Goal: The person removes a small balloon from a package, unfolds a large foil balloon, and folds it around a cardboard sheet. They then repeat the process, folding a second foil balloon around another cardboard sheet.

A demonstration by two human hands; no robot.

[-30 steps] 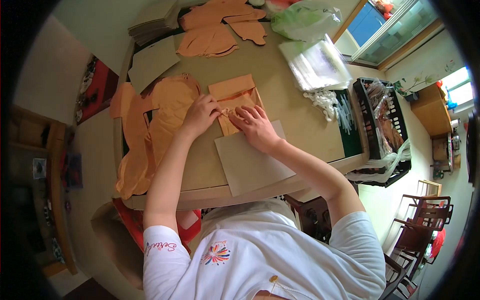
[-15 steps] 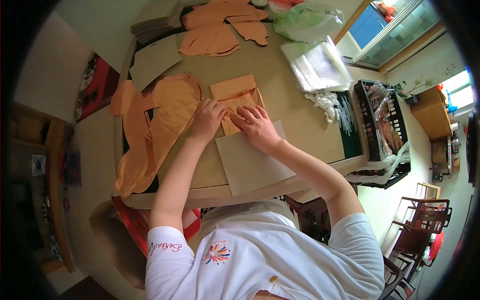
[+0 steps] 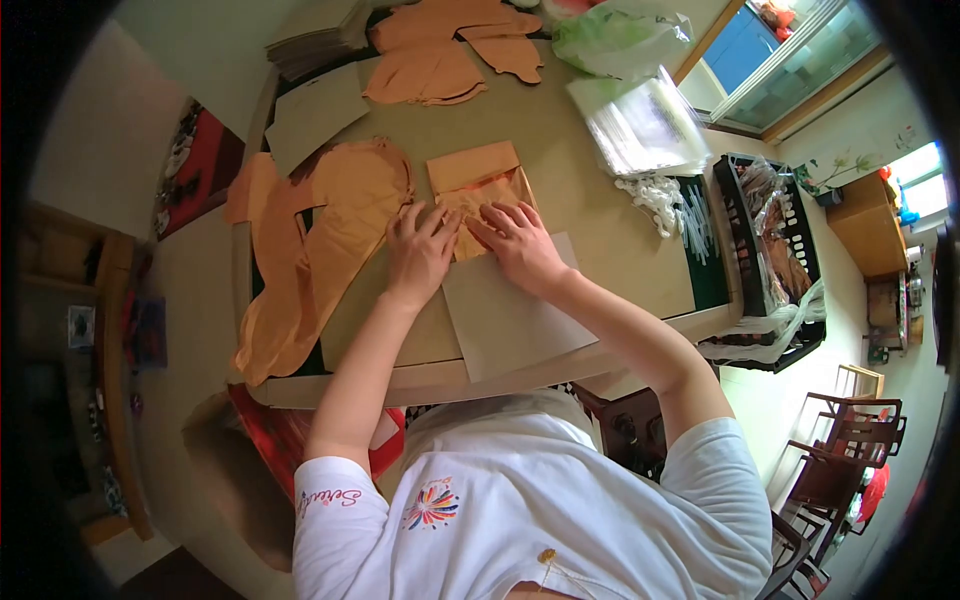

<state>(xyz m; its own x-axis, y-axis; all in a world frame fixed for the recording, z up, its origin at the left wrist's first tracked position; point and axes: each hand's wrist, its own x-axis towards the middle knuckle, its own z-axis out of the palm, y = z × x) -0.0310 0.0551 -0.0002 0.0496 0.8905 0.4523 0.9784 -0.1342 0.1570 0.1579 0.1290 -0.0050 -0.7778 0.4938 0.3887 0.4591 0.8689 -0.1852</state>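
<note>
A folded piece of thin orange fabric (image 3: 475, 167), perhaps a garment, lies on the table with a pale card sheet (image 3: 518, 325) at its near end. My left hand (image 3: 422, 252) rests at the left edge of the folded fabric, fingers spread and touching it. On the other side, my right hand (image 3: 522, 250) presses flat on the fabric, its fingers stretched out and its palm over the card's upper edge. Whether the card runs under the fabric is hidden by my hands. Left of them lies a larger spread-out orange garment (image 3: 345, 215).
More orange garments (image 3: 425, 55) lie at the far side, near a pale card (image 3: 318, 115) and a card stack (image 3: 310, 40). At right are clear plastic bags (image 3: 640, 125), white ties (image 3: 655, 203), clear strips (image 3: 697, 225) and a black crate (image 3: 745, 240) beside the table.
My left hand has opened from a pinch at the fabric, its fingers spreading apart. My right hand has stayed nearly in place. The view has shifted slightly.
</note>
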